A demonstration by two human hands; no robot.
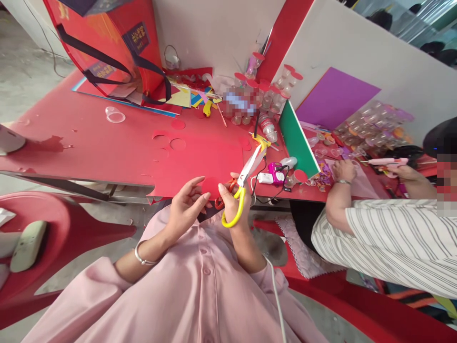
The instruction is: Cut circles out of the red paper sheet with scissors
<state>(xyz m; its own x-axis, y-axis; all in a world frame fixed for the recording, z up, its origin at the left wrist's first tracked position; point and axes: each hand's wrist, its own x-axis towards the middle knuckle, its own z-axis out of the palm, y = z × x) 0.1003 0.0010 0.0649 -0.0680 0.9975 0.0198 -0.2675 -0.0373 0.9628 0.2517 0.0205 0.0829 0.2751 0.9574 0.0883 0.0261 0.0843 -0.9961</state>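
Observation:
A small red paper circle (211, 187) is between my two hands, in front of the red sheet. My left hand (186, 207) is closed loosely at its edge, thumb and fingertips against the paper. My right hand (236, 206) grips scissors (246, 172) with yellow and orange-red loops, their pale blades pointing away from me, a little apart. The tip of my right thumb is close to the circle; whether it touches is unclear. Beyond lies a large red paper sheet (200, 159) on the red table, with a cut-out ring (177, 144) and a loose red circle (178, 124).
A yellow glue gun (262, 141), pink charger (276, 174) and cables lie right of the sheet. Plastic cups (267, 127) crowd the wall beside a green board (299, 138). A red bag (114, 47) stands back left. A co-worker's hand (402, 171) holds a pink glue gun (387, 162).

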